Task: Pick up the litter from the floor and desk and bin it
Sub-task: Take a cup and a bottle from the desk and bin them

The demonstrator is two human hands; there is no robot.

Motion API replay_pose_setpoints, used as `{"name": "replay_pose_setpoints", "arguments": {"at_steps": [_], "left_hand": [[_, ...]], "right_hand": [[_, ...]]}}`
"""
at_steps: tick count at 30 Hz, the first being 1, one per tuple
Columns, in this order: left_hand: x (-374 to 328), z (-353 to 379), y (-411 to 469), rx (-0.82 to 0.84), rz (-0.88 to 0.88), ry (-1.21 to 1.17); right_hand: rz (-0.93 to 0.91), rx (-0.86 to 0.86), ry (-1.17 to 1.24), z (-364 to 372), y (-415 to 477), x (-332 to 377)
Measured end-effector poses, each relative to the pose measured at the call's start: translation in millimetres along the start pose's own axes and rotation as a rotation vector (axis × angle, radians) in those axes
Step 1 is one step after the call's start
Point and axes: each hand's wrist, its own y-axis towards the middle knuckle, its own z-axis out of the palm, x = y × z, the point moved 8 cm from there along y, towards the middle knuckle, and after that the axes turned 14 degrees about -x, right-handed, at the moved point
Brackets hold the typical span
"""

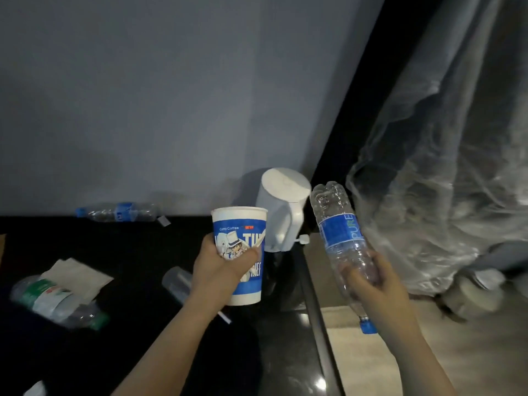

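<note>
My left hand (pixel 220 267) grips a blue and white paper coffee cup (pixel 245 284), held upright above the black desk (pixel 137 247). My right hand (pixel 377 284) grips an empty clear plastic bottle with a blue label (pixel 340 227), turned upside down with its blue cap (pixel 368 327) at the bottom, out past the desk's right edge. More litter lies on the desk: a clear bottle with a blue label (pixel 120 212) on its side by the wall, a green-labelled bottle (pixel 54 298) at the left, a paper napkin (pixel 80 275), and a clear plastic cup (pixel 177 282) on its side.
A white electric kettle (pixel 281 212) stands at the desk's back right corner, just behind the cup. A sheer curtain (pixel 434 172) hangs at the right above a pale floor (pixel 485 344). A grey wall (pixel 143 95) backs the desk. No bin is in view.
</note>
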Motion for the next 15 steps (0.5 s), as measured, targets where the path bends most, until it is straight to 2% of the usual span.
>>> {"name": "replay_pose_setpoints", "arguments": {"at_steps": [6,15], "left_hand": [[-43.5,112.4,-103.2,0.188,0.121,-0.042],[-52.6,294.7,-305.7,0.458,0.214,-0.033]], "right_hand": [[-0.032,-0.207,0.097,-154.9,4.3,-23.6],[0.007,-0.559,0.106,-417.6,-13.3,-87.2]]}}
